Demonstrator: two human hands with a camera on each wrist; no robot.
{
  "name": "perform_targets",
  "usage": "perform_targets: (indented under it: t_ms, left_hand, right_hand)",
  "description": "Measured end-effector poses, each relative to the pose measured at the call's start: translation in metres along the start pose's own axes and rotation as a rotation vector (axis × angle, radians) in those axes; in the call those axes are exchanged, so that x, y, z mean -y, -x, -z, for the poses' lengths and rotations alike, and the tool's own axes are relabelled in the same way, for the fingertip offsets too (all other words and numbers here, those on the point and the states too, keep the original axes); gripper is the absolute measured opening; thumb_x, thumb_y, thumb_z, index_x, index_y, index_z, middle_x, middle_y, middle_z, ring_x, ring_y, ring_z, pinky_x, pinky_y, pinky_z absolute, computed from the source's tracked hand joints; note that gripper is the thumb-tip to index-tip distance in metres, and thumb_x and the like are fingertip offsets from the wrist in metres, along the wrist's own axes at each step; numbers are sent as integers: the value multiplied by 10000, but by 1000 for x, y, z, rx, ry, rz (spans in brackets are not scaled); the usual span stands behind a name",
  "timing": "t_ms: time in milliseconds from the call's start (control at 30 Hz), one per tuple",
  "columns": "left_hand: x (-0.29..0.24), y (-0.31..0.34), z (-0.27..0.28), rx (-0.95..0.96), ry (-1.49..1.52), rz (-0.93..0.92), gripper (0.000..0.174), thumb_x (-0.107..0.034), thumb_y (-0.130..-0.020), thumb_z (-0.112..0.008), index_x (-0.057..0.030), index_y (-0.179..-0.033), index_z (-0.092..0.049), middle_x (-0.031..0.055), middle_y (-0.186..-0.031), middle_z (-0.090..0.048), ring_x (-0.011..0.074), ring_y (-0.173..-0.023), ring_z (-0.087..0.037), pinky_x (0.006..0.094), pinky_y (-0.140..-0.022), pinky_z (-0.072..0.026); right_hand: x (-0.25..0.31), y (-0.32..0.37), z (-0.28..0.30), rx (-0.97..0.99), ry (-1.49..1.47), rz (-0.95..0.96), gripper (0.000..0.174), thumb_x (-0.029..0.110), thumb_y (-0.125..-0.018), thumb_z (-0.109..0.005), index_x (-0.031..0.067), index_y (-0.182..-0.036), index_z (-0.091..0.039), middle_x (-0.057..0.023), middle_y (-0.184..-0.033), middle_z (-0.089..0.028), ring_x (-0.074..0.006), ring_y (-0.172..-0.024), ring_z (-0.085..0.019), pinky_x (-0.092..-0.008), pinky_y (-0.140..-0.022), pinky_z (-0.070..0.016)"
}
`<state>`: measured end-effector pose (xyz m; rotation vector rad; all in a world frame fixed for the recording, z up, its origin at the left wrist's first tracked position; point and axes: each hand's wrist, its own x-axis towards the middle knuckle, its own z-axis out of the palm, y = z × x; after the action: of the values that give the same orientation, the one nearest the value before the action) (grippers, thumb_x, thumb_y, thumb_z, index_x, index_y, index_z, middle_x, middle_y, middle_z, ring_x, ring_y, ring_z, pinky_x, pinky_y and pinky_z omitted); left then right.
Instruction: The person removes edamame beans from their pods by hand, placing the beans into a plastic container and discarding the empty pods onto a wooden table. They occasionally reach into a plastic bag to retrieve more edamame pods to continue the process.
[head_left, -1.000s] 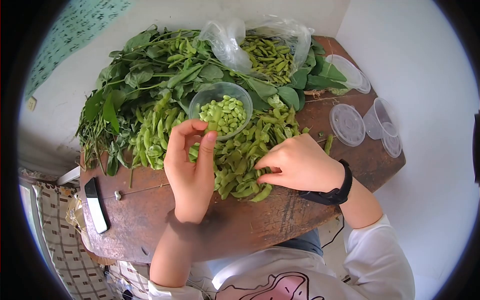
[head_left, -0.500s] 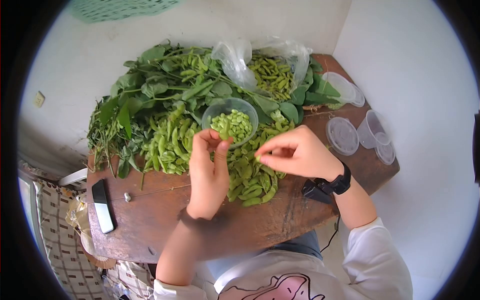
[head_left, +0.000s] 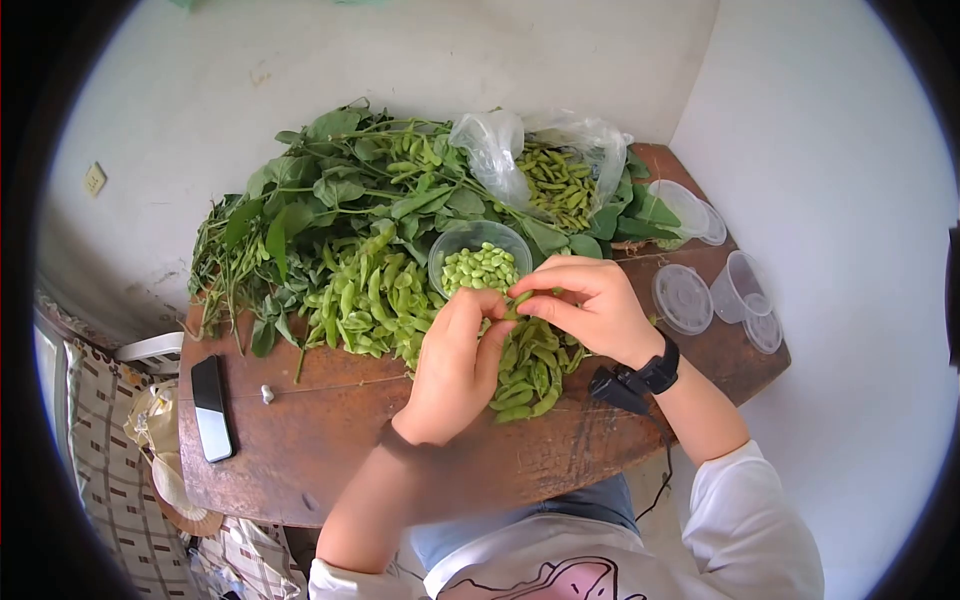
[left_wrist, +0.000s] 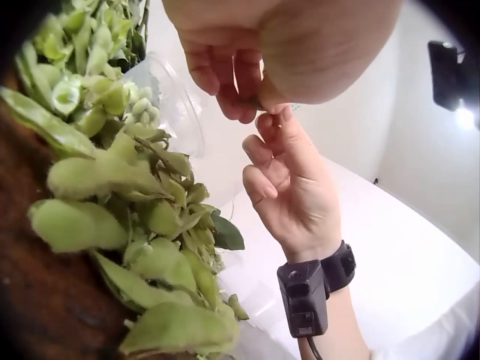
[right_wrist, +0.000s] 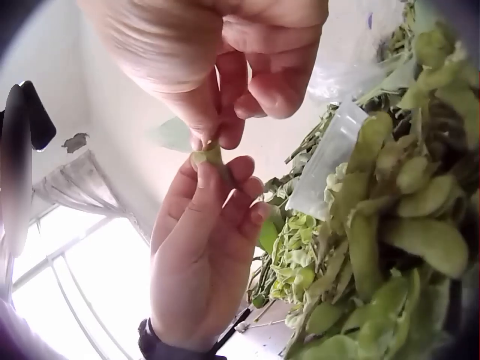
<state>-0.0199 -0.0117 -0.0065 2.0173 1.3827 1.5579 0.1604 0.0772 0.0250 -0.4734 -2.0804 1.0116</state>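
Both hands meet in front of a clear plastic bowl (head_left: pixel 434 272) that holds shelled green soybeans (head_left: pixel 482 266). Between them is a green soybean pod (right_wrist: pixel 211 155), small and partly covered by fingertips. My left hand (head_left: pixel 455 365) pinches it between thumb and fingers. From the other side, the thumb and forefinger of my right hand (head_left: pixel 600 305) pinch the pod's end. In the right wrist view the fingertips of both hands come together on it. Under the hands lies a heap of soybean pods (head_left: pixel 535 370), and left of the bowl spreads a paler heap of pods (head_left: pixel 365 305).
Leafy soybean stalks (head_left: pixel 340 180) cover the back of the wooden table (head_left: pixel 330 400). A plastic bag (head_left: pixel 490 150) of pods lies behind the bowl. Lids (head_left: pixel 684 299) and a clear cup (head_left: pixel 735 288) stand at the right. A phone (head_left: pixel 211 410) lies at the left edge.
My right hand has come up from the pod heap and over to the left hand, where it now grips the pod too. The head view has tilted upward.
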Motion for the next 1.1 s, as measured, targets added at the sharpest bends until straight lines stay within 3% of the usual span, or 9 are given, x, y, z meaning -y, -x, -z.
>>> perform_targets:
  t_ms: [100, 167, 333, 533, 667, 733, 800, 967, 1100]
  left_hand:
    - [-5, -3, 3, 78, -32, -26, 232, 95, -864, -618, -7, -1046, -515, 156, -1003, -572, 340, -854, -589, 383, -725, -495]
    - [-3, -4, 3, 69, -47, -115, 274, 136, -839, -610, -12, -1048, -515, 161, -1062, -558, 338, -894, -594, 388, -752, -505]
    - [-7, -5, 0, 42, -61, -174, 335, 179, -803, -595, -21, -1061, -520, 162, -1111, -550, 330, -940, -605, 383, -775, -515]
    - [1, -1, -2, -158, -43, -195, 334, 179, -802, -572, -39, -1044, -500, 155, -1138, -488, 297, -1050, -551, 377, -887, -480]
    - [8, 2, -5, -147, 237, -7, 242, 129, -906, -517, -42, -1068, -459, 116, -1098, -448, 218, -994, -526, 327, -880, -460]
    - [4, 2, -5, -130, 272, 55, 164, 73, -962, -501, -35, -1077, -456, 94, -1078, -446, 170, -939, -519, 312, -866, -467]
    - [0, 2, -5, -109, 611, 320, 126, 16, -990, -523, -22, -1091, -458, 79, -1058, -480, 149, -902, -556, 309, -836, -500]
    - [-5, -3, -4, -82, 720, 470, 138, -44, -996, -568, -12, -1091, -473, 73, -1039, -548, 151, -896, -618, 310, -800, -542]
    - [-1, -3, -6, -154, 752, 588, 126, -81, -973, -609, -37, -1070, -543, 67, -1009, -632, 149, -866, -647, 304, -806, -545]
  right_hand:
    - [4, 11, -3, -18, 5, -73, 189, 40, -906, -690, 11, -1090, -720, -85, -920, -710, -115, -731, -657, -238, -614, -517]
    - [5, 19, -10, -72, -254, -206, 179, 3, -916, -663, -26, -1087, -710, -76, -924, -703, -111, -708, -661, -224, -609, -515]
    - [7, 27, -18, -135, -418, -206, 199, -17, -938, -629, -71, -1125, -674, -80, -941, -694, -127, -719, -674, -221, -644, -528]
    - [-2, 30, -24, -230, -680, -225, 236, 51, -981, -604, -87, -1171, -628, -120, -942, -693, -179, -792, -694, -269, -736, -551]
    - [-13, 27, -13, -262, -689, -213, 219, 86, -1001, -576, -67, -1153, -613, -135, -968, -664, -209, -816, -673, -358, -717, -574]
    - [-15, 26, -14, -274, -702, -218, 215, 82, -998, -578, -61, -1156, -611, -138, -979, -665, -208, -825, -673, -350, -726, -571]
    - [-15, 25, -13, -290, -714, -221, 212, 77, -995, -579, -54, -1160, -610, -142, -990, -666, -206, -835, -672, -342, -736, -568]
    - [-14, 26, -14, -239, -608, -188, 235, -31, -949, -594, -54, -1182, -577, -111, -1100, -632, -163, -956, -661, -302, -849, -548]
    - [-10, 28, -18, -217, -583, -207, 234, -60, -946, -574, -55, -1180, -572, -97, -1124, -620, -152, -960, -659, -284, -864, -544]
